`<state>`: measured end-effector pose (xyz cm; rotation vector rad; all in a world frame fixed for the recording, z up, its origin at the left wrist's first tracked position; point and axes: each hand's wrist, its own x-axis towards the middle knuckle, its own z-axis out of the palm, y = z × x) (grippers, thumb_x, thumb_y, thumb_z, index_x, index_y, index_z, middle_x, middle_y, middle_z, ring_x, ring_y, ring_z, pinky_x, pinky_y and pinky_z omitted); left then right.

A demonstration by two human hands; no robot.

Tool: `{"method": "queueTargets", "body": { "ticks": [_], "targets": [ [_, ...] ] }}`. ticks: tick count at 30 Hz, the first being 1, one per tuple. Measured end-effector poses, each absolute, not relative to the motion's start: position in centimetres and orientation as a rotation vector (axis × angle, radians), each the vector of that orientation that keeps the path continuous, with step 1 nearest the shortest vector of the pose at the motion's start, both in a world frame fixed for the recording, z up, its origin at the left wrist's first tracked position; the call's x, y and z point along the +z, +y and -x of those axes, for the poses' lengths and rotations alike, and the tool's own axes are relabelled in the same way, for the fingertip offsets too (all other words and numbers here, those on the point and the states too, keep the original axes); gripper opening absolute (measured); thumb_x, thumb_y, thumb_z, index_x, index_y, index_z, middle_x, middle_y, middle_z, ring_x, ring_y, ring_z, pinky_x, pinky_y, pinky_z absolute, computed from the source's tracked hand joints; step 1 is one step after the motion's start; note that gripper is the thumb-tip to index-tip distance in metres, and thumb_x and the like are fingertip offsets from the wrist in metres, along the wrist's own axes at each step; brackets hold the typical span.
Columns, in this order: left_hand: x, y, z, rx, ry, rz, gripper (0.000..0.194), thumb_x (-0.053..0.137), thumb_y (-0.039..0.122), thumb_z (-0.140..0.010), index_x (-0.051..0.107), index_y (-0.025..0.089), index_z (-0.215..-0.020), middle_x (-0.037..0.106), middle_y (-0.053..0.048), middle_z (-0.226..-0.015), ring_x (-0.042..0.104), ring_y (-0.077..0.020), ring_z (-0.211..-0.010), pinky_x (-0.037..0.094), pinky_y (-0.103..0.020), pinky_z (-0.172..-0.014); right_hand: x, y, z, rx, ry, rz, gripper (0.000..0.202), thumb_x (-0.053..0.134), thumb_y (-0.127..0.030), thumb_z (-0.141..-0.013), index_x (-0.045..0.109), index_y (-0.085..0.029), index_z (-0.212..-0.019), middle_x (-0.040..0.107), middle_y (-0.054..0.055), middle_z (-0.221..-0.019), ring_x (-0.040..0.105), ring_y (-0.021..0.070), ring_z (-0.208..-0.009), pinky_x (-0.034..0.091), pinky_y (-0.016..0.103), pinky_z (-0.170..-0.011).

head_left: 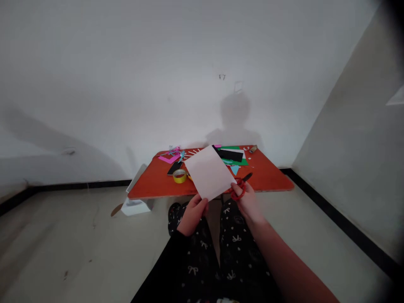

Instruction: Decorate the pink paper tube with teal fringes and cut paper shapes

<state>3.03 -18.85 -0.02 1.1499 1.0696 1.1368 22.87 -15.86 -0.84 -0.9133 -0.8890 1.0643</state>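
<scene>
A pale pinkish-white sheet of paper [209, 171] is held up, tilted, over the near edge of the table. My left hand [193, 213] pinches its lower corner between thumb and fingers. At its right corner, my right hand [246, 203] grips the paper with the thumb on top. Red-handled scissors [239, 189] also sit in the right hand, their dark blades pointing up and to the right, away from the sheet. The paper hides the middle of the table.
On the orange table [268, 179] lie a yellow tape roll [179, 176], a dark phone [174, 168], pink paper [169, 159], black paper [232, 155] over green sheets [243, 162], and blue scraps [235, 169]. A white box [135, 207] stands on the floor at left.
</scene>
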Motion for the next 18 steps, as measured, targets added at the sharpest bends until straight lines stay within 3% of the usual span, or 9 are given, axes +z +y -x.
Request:
{"method": "queueTargets", "body": {
  "ticks": [7,11,14,18],
  "targets": [
    [0.8,-19.6,-5.6,1.279,1.053,-1.129,0.050,0.070,0.068,-0.077,0.068,0.017,-0.077,0.059,-0.002,-0.064,0.049,-0.0150,-0.060,0.042,-0.031,-0.060,2.5,-18.3,-19.0,1.210,-0.776,0.840,0.034,0.079,-0.045,-0.076,0.060,-0.020,-0.089,0.068,0.003,-0.084,0.061,0.0177,-0.075,0.050,0.032,-0.072],
    [1.4,-20.1,-6.0,1.373,1.139,-1.131,0.050,0.070,0.068,-0.076,0.060,0.021,-0.061,0.058,-0.003,-0.062,0.053,-0.0193,-0.067,0.049,-0.036,-0.072,3.5,-19.5,-17.3,1.344,-0.781,0.809,0.034,0.080,-0.043,-0.077,0.058,-0.022,-0.091,0.061,-0.002,-0.072,0.054,0.0151,-0.061,0.046,0.030,-0.062],
    [2.7,-20.4,-5.4,1.324,1.210,-1.197,0.050,0.071,0.065,-0.076,0.055,0.023,-0.055,0.053,-0.002,-0.057,0.053,-0.0203,-0.066,0.050,-0.038,-0.078,4.2,-19.8,-17.8,1.334,-0.894,0.832,0.034,0.081,-0.045,-0.077,0.059,-0.022,-0.092,0.060,-0.001,-0.074,0.054,0.0154,-0.065,0.046,0.029,-0.065],
    [5.0,-20.5,-4.6,1.266,1.123,-1.254,0.051,0.061,0.065,-0.084,0.051,0.023,-0.055,0.050,-0.001,-0.058,0.048,-0.0171,-0.060,0.049,-0.034,-0.071,5.5,-20.4,-20.2,1.338,-1.145,0.958,0.036,0.077,-0.052,-0.081,0.059,-0.020,-0.084,0.054,-0.002,-0.072,0.046,0.0127,-0.062,0.037,0.026,-0.059]
  ]
}}
